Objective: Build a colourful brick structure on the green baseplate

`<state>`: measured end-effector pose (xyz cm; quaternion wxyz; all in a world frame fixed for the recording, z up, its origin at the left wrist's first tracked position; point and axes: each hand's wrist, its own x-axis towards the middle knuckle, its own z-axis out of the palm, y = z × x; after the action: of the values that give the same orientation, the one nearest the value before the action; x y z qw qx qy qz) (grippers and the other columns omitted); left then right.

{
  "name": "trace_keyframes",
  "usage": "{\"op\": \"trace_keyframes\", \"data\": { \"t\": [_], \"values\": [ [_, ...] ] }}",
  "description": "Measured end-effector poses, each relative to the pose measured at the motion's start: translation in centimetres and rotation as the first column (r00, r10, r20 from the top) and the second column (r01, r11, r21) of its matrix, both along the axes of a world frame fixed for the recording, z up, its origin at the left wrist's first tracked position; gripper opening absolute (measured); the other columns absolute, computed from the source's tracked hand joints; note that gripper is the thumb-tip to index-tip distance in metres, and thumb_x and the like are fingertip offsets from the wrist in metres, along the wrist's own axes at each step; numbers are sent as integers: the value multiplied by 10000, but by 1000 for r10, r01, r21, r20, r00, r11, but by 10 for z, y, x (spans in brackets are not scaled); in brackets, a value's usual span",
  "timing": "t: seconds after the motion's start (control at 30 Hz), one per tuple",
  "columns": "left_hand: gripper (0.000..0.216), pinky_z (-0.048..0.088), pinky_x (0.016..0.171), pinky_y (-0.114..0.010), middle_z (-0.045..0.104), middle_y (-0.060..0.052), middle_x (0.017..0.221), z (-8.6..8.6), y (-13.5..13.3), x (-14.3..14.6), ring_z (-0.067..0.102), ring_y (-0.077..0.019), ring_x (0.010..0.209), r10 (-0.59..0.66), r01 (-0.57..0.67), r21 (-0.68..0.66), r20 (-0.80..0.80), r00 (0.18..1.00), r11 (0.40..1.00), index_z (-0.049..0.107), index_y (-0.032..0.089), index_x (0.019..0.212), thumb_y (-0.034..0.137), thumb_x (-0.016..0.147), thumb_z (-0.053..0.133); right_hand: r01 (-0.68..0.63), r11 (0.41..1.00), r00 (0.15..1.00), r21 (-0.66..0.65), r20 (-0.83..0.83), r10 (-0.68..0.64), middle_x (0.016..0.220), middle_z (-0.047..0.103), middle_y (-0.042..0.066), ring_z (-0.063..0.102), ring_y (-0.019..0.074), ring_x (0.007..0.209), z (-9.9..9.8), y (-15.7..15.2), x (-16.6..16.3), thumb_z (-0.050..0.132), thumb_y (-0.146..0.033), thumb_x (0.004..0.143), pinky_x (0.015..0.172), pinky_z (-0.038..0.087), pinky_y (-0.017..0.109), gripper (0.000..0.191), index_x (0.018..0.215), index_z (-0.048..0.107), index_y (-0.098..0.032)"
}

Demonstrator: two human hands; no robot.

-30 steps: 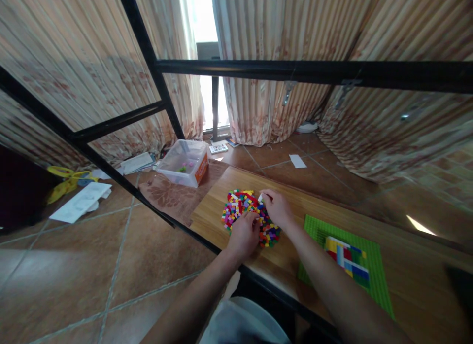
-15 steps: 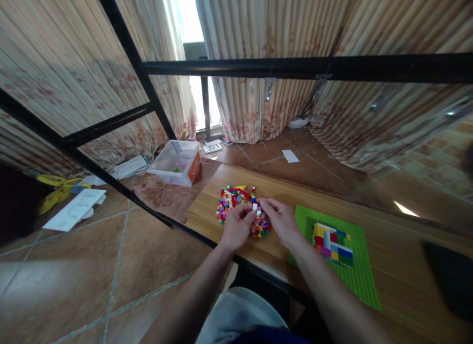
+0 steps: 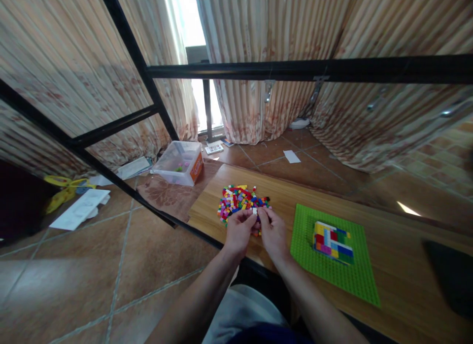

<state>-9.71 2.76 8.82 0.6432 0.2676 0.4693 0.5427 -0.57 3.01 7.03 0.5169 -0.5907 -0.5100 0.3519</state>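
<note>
A small white toy brick (image 3: 254,211) is pinched between the fingertips of my two hands, just over the near side of a pile of mixed-colour bricks (image 3: 236,198). My left hand (image 3: 238,229) closes on it from the left. My right hand (image 3: 272,229) meets it from the right, thumb and fingers pressed together. To the right lies a green baseplate (image 3: 303,235) carrying a block of multicoloured bricks (image 3: 332,243). My fingers cover part of the pile.
The wooden table (image 3: 277,186) holds a dark flat object (image 3: 449,275) at its right. A clear plastic box (image 3: 177,161) stands on the floor to the left. Black metal bars (image 3: 236,70) cross in front of the curtains.
My right hand has come left and slightly down, close against my left hand at the white brick. More of the green baseplate shows now.
</note>
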Motion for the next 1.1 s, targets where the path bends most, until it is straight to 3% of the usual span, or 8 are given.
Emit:
{"op": "trace_keyframes", "data": {
  "t": [0.13, 0.3, 0.47, 0.8, 0.87, 0.93, 1.0, 1.1],
  "values": [
    [336, 424, 500, -173, 613, 11, 545, 1, 0, -2, 542, -68, 482, 30, -27, -69, 49, 998, 997, 649, 120, 701, 349, 544, 838, 50, 998, 998, -25, -43, -51, 797, 697, 52, 603, 172, 717, -5, -1, -4, 477, -500, 881, 665, 449, 281, 399, 850, 691, -165],
    [351, 437, 494, -179, 626, 9, 550, -1, 1, -2, 548, -73, 472, 55, -50, -74, 59, 997, 996, 653, 123, 718, 360, 542, 842, -42, 997, 970, -65, -242, 25, 905, 701, 57, 612, 175, 773, -12, -2, -5, 512, -551, 854, 662, 476, 283, 410, 906, 678, -181],
    [317, 427, 480, -166, 602, 21, 520, -3, -3, -3, 519, -58, 457, 56, -53, -52, 54, 997, 997, 647, 120, 681, 334, 556, 845, -56, 993, 934, -102, -356, 16, 839, 694, 44, 598, 165, 726, -15, -5, -7, 675, -546, 731, 625, 481, 274, 402, 890, 684, -177],
    [301, 466, 517, -202, 654, -5, 590, -7, -5, -2, 563, -88, 499, 14, -12, -55, 34, 999, 998, 654, 133, 718, 355, 600, 820, -87, 977, 713, -196, -697, -77, 620, 604, -15, 504, 104, 518, -16, -2, -4, 725, -447, 678, 487, 424, 237, 288, 794, 672, -189],
    [287, 457, 515, -202, 660, 1, 617, -11, -1, -5, 566, -91, 504, 32, -33, -47, -21, 999, 998, 657, 143, 756, 349, 621, 804, -91, 973, 731, -212, -678, -80, 675, 644, 10, 536, 119, 536, -17, 9, 5, 709, -421, 675, 500, 453, 258, 277, 828, 679, -192],
    [254, 445, 507, -201, 649, 15, 619, -16, 4, -8, 557, -91, 497, 52, -55, -28, -102, 993, 998, 657, 151, 778, 332, 647, 778, -66, 977, 828, -200, -558, -59, 720, 676, 33, 561, 133, 550, -19, 22, 14, 667, -401, 694, 511, 475, 276, 280, 877, 681, -190],
    [193, 443, 515, -208, 646, 16, 632, -22, 9, -13, 558, -99, 509, 52, -50, 16, -221, 974, 999, 661, 157, 785, 306, 688, 737, -51, 983, 960, -174, -279, 0, 718, 686, 38, 573, 144, 549, -20, 35, 22, 578, -394, 750, 519, 485, 290, 305, 947, 682, -184],
    [99, 466, 589, -235, 672, -12, 703, -29, 16, -18, 589, -125, 593, 58, 3, 129, -464, 884, 992, 677, 162, 790, 254, 756, 666, -75, 985, 994, -157, 69, 87, 731, 697, 33, 598, 160, 594, -18, 53, 29, 513, -363, 785, 581, 491, 307, 298, 942, 698, -188]
  ]
}}
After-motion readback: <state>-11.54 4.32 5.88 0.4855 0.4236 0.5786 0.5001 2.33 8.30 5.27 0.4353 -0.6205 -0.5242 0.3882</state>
